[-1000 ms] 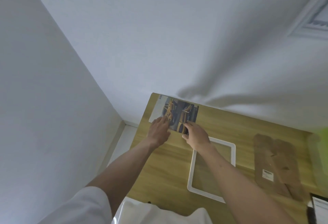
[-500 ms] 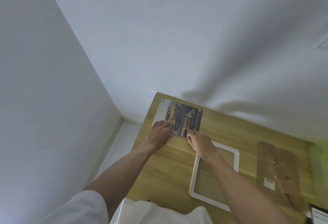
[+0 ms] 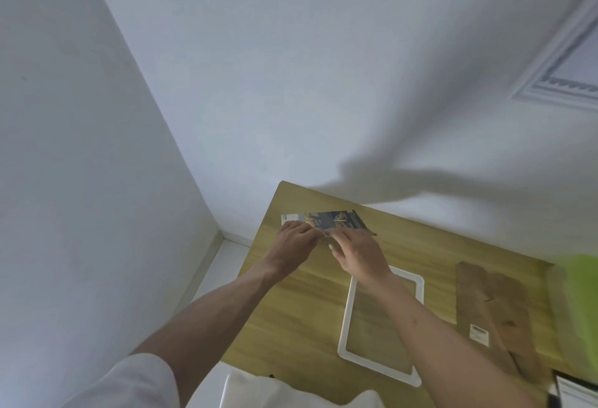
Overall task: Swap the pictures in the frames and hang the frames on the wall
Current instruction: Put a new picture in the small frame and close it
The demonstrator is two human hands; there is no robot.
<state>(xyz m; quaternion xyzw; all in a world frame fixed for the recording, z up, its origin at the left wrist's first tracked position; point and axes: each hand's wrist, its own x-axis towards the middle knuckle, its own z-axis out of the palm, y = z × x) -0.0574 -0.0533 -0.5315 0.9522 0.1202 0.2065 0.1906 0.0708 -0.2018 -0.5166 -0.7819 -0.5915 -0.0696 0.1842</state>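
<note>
Head view: left hand (image 3: 296,236) and right hand (image 3: 357,254) pinch the picture's (image 3: 336,220) near edge, fingertips hidden beneath; white frame (image 3: 348,326) behind the right wrist, partly covered.

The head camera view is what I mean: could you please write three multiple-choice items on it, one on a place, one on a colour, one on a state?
1. Where does the empty rectangular picture frame lie?
A. On the light wooden table
B. Hung on the wall
C. On the floor

2. What colour is that frame?
A. Black
B. White
C. Red

3. What is the state of the dark printed photograph?
A. Flat inside the frame
B. Rolled into a tube
C. Near edge lifted off the table by both hands

Answers:
1. A, the frame lies flat on the tabletop under the right forearm.
2. B, its border is plainly white against the wood.
3. C, the left hand and right hand meet at its near edge, and the sheet tilts up clear of the frame.
</note>
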